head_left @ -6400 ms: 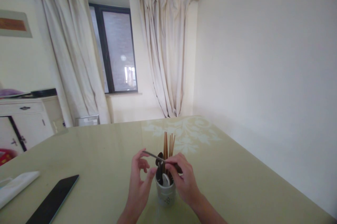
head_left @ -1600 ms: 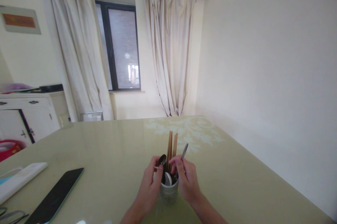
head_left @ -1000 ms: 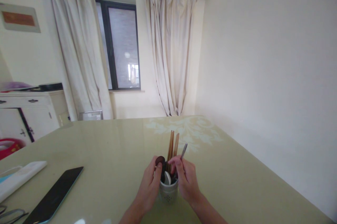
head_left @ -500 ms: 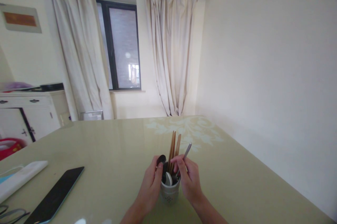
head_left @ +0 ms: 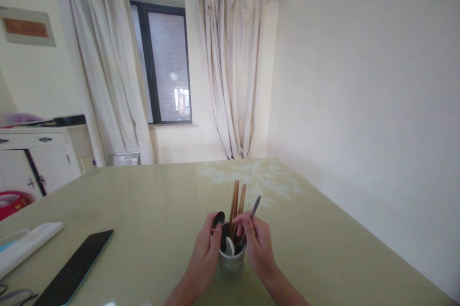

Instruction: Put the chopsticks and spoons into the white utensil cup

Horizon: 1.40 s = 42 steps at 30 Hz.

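A pale grey utensil cup (head_left: 231, 265) with a dotted pattern stands upright on the table, between my two hands. Wooden chopsticks (head_left: 234, 205) rise from it, and a white spoon (head_left: 229, 247) leans inside the near rim. At the cup's left side, my left hand (head_left: 206, 247) is closed with its thumb against a black spoon (head_left: 218, 219). My right hand (head_left: 257, 239), on the right of the cup, pinches a metal spoon (head_left: 256, 205) whose handle slants up to the right; its lower end is mostly hidden in the cup.
The glossy greenish table (head_left: 154, 210) carries a black tablet-like slab (head_left: 77, 265), a white strip-shaped object (head_left: 32, 246) and a coiled cable (head_left: 17, 294) at the left. A wall (head_left: 359, 128) runs along the right edge. Behind are curtains (head_left: 233, 66) and a window (head_left: 168, 66).
Hardly anything differs. The black spoon and the metal spoon's handle have shifted very slightly left, along with a small turn of the whole view.
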{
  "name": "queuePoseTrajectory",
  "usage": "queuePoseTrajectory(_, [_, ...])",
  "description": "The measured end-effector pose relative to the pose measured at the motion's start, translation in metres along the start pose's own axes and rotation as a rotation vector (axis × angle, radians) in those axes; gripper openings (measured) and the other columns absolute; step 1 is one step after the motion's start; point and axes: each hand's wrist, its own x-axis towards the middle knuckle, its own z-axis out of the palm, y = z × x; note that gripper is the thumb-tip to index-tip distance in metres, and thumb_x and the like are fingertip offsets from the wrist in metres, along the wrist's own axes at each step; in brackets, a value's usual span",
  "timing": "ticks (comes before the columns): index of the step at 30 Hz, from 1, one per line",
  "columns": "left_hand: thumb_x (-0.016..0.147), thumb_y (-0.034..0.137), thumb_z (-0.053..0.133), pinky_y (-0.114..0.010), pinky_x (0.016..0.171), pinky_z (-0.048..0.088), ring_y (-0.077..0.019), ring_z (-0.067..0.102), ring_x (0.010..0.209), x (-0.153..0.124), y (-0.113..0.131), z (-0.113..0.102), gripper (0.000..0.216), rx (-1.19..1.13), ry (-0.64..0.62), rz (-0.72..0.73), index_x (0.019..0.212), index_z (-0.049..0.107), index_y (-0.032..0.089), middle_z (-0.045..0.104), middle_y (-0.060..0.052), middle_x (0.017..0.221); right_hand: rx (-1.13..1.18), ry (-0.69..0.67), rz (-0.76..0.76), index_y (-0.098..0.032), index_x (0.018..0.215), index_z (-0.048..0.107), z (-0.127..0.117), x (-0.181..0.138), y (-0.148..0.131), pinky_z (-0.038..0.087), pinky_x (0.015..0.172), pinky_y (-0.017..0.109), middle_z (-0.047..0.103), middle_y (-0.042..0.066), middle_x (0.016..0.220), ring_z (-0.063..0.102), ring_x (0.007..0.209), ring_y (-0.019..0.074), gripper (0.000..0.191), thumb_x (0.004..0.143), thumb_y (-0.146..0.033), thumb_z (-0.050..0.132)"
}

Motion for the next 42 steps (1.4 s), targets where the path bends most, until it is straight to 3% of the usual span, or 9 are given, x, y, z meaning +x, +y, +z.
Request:
queuePoseTrajectory(9, [0.107,0.057,0.044,-0.034,0.089,0.055,-0.0229,0.069,0.096,-0.001,0.002,-0.001,0.047,0.013,-0.031,-0.004,0.128,0.064,0.019,0.076,-0.009,0.111,-0.003,0.014,0.010,-0.020,0.085,0.080,0.000,0.000,-0.001,0.043,0.054,0.024,0.060,0.000,0.061,0.056,0.055,0.0140,0.050,0.108,-0.055,0.052])
queuePoseTrajectory(13, [0.106,0.057,0.045,-0.035,0.093,0.055,-0.0246,0.069,0.104,-0.001,-0.004,-0.001,0.049,0.046,-0.010,-0.019,0.129,0.065,0.019,0.076,-0.010,0.116,0.041,0.045,0.041,-0.018,0.084,0.080,-0.002,0.003,-0.004,0.046,0.057,0.025,0.063,0.001,0.060,0.060,0.056,0.0151,0.052,0.105,-0.060,0.057])
queuePoseTrajectory(16, [0.106,0.058,0.045,-0.034,0.092,0.055,-0.0245,0.069,0.104,-0.001,-0.006,-0.001,0.050,0.039,-0.007,-0.011,0.131,0.065,0.019,0.076,-0.011,0.121,0.065,0.006,0.116,-0.017,0.080,0.079,-0.002,0.007,-0.006,0.046,0.055,0.025,0.062,0.001,0.055,0.058,0.052,0.0143,0.055,0.102,-0.063,0.061])
queuePoseTrajectory(21, [0.107,0.058,0.044,-0.033,0.086,0.056,-0.0231,0.070,0.096,0.000,-0.004,-0.001,0.051,0.029,-0.019,0.000,0.132,0.065,0.019,0.077,-0.009,0.115,0.115,-0.062,0.263,-0.015,0.076,0.077,-0.006,0.018,-0.006,0.034,0.043,0.021,0.061,0.000,0.050,0.046,0.041,0.0094,0.061,0.093,-0.072,0.067])
queuePoseTrajectory(31, [0.106,0.058,0.044,-0.037,0.098,0.054,-0.0259,0.069,0.111,0.001,-0.003,-0.002,0.049,0.019,-0.026,-0.007,0.129,0.064,0.019,0.076,-0.011,0.118,0.179,-0.222,0.323,-0.014,0.073,0.081,-0.014,0.026,-0.012,0.037,0.046,0.020,0.070,0.005,0.058,0.056,0.044,0.0090,0.065,0.089,-0.076,0.069])
queuePoseTrajectory(42, [0.105,0.063,0.045,-0.030,0.083,0.056,-0.0228,0.069,0.097,0.000,-0.003,-0.001,0.054,-0.029,-0.015,-0.042,0.130,0.064,0.019,0.076,-0.007,0.112,0.294,-0.160,0.418,-0.013,0.075,0.079,-0.016,0.031,-0.008,0.042,0.040,0.019,0.069,0.003,0.057,0.059,0.041,0.0106,0.059,0.082,-0.072,0.079])
